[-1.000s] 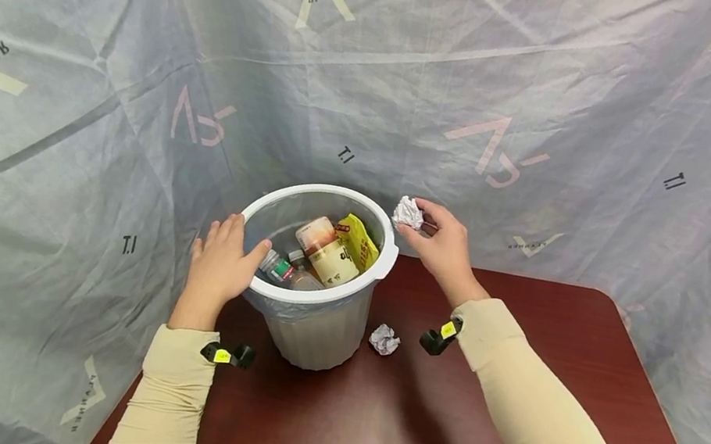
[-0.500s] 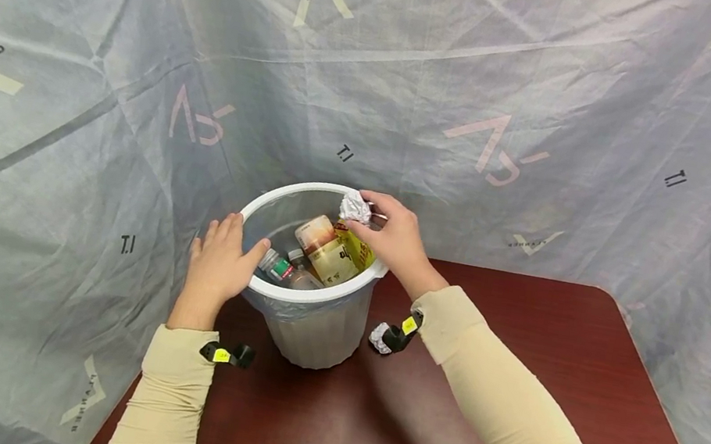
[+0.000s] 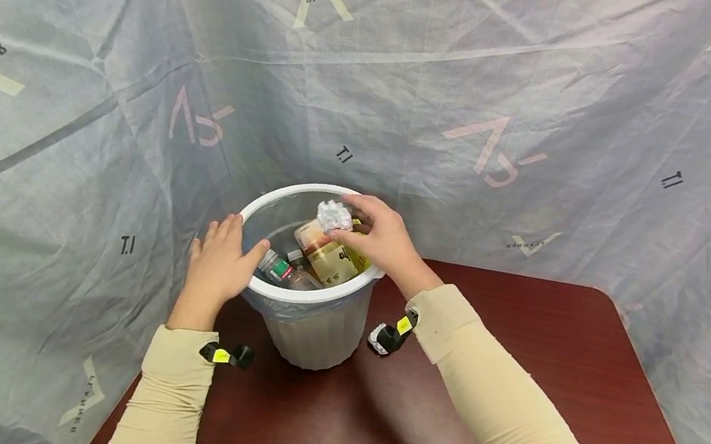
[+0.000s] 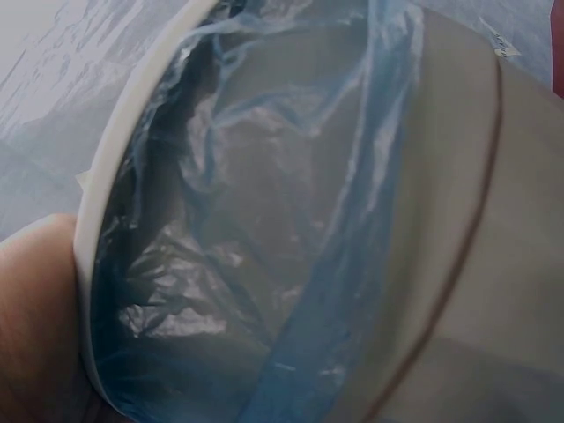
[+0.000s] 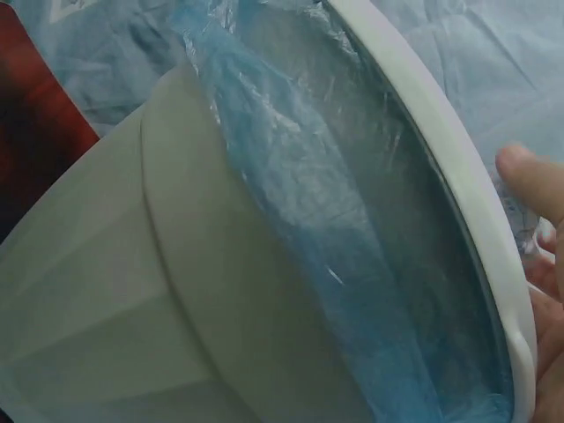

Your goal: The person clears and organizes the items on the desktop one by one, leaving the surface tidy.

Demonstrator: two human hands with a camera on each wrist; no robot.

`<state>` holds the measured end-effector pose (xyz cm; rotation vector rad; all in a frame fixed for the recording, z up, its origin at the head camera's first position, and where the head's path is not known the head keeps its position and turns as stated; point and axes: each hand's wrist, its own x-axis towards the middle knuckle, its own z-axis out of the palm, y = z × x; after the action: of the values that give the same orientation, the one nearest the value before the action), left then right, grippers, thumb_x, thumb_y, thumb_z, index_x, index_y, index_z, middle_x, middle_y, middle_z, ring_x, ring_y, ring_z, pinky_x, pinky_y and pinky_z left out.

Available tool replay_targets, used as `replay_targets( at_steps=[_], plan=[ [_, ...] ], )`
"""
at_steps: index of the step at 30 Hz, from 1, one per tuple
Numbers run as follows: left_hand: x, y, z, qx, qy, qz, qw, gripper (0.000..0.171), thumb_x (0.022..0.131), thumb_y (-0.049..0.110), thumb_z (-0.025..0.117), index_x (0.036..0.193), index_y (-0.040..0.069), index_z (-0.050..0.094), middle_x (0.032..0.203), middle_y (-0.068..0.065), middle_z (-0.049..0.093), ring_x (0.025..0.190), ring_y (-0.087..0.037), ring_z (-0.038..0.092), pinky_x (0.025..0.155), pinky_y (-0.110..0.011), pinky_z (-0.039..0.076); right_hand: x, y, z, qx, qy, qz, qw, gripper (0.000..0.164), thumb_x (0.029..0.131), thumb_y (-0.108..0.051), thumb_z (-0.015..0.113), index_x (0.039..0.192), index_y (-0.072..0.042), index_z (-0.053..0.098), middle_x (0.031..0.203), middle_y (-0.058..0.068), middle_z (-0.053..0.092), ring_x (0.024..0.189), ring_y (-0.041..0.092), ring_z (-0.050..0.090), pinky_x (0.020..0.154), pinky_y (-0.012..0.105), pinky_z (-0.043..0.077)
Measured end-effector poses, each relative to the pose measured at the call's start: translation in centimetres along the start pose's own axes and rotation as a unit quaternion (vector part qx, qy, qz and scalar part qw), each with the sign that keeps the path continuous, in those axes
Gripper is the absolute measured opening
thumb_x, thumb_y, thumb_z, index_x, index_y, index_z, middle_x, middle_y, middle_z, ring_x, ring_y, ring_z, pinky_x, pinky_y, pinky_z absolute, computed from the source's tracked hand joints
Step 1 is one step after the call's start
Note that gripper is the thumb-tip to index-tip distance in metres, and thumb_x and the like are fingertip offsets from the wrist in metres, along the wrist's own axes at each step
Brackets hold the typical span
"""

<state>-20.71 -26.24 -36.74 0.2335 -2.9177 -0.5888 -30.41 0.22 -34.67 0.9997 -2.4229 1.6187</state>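
Note:
A crumpled paper ball [image 3: 333,216] is over the inside of the grey trash can [image 3: 317,338], just beyond the spread fingertips of my right hand [image 3: 384,239]. In the right wrist view the thumb [image 5: 529,176] stands apart from the paper. My left hand [image 3: 223,262] rests on the white rim [image 3: 286,294] at the can's left side, fingers extended. Inside lie a clear bottle [image 3: 283,270] with a green label, a cream-and-orange container [image 3: 326,255] and a yellow wrapper [image 3: 359,258], partly hidden by the right hand.
A blue plastic liner [image 4: 308,352] is folded over the can's outside. Another crumpled paper ball [image 3: 379,338] lies on the reddish-brown table [image 3: 516,361] right of the can, partly behind the wrist camera [image 3: 394,334]. Grey printed cloth [image 3: 377,99] hangs behind.
My right hand has moved left over the can with the paper ball. Its fingers have spread, and the ball now sits farther out from them. The left hand has stayed on the rim.

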Motion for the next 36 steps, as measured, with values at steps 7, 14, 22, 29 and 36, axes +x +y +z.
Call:
replay_targets(
  at_steps=[7, 14, 22, 29, 36],
  plan=[
    [-0.1, -0.1, 0.1, 0.001, -0.004, -0.003, 1.0, 0.085, 0.104, 0.058, 0.037, 0.161, -0.001, 0.014, 0.166, -0.024, 0.014, 0.153, -0.047, 0.004, 0.116, -0.071, 0.002, -0.5, 0.6, -0.7, 0.034, 0.001, -0.012, 0.999, 0.062, 0.087, -0.022, 0.082, 0.143, -0.01, 0.058, 0.146, 0.005, 0.05, 0.128, 0.031, 0.058, 0.103, 0.041, 0.051],
    [0.0, -0.1, 0.1, 0.004, -0.003, -0.002, 1.0, 0.086, 0.104, 0.058, 0.037, 0.161, -0.002, 0.014, 0.166, -0.025, 0.015, 0.152, -0.047, 0.005, 0.116, -0.071, 0.003, -1.2, 2.0, -2.1, 0.078, 0.077, -0.068, 0.992, 0.047, 0.09, -0.012, 0.079, 0.133, -0.001, 0.064, 0.141, 0.01, 0.053, 0.127, 0.033, 0.057, 0.103, 0.041, 0.05],
    [0.0, -0.2, 0.2, 0.003, -0.004, -0.003, 1.0, 0.085, 0.104, 0.056, 0.038, 0.16, -0.002, 0.015, 0.166, -0.025, 0.015, 0.152, -0.047, 0.005, 0.116, -0.071, 0.003, -2.9, 5.4, -4.1, 0.096, 0.215, -0.089, 0.968, 0.039, 0.089, 0.0, 0.076, 0.126, 0.005, 0.066, 0.132, 0.02, 0.057, 0.123, 0.035, 0.06, 0.102, 0.048, 0.05],
    [0.1, -0.3, 0.0, 0.002, -0.004, -0.004, 1.0, 0.085, 0.104, 0.056, 0.037, 0.161, -0.001, 0.013, 0.166, -0.024, 0.013, 0.153, -0.047, 0.005, 0.117, -0.07, 0.002, -5.6, 8.6, -3.7, 0.084, 0.227, -0.044, 0.969, 0.038, 0.09, 0.002, 0.072, 0.126, 0.012, 0.062, 0.127, 0.029, 0.057, 0.115, 0.045, 0.063, 0.099, 0.052, 0.051],
    [0.2, 0.0, 0.0, 0.001, -0.005, 0.0, 1.0, 0.084, 0.104, 0.055, 0.038, 0.161, -0.001, 0.013, 0.167, -0.023, 0.014, 0.153, -0.046, 0.004, 0.117, -0.07, 0.002, -8.3, 16.1, -1.0, 0.055, 0.194, 0.026, 0.979, 0.045, 0.09, -0.009, 0.077, 0.132, -0.002, 0.064, 0.133, 0.02, 0.061, 0.121, 0.037, 0.061, 0.1, 0.043, 0.052]
  ],
)
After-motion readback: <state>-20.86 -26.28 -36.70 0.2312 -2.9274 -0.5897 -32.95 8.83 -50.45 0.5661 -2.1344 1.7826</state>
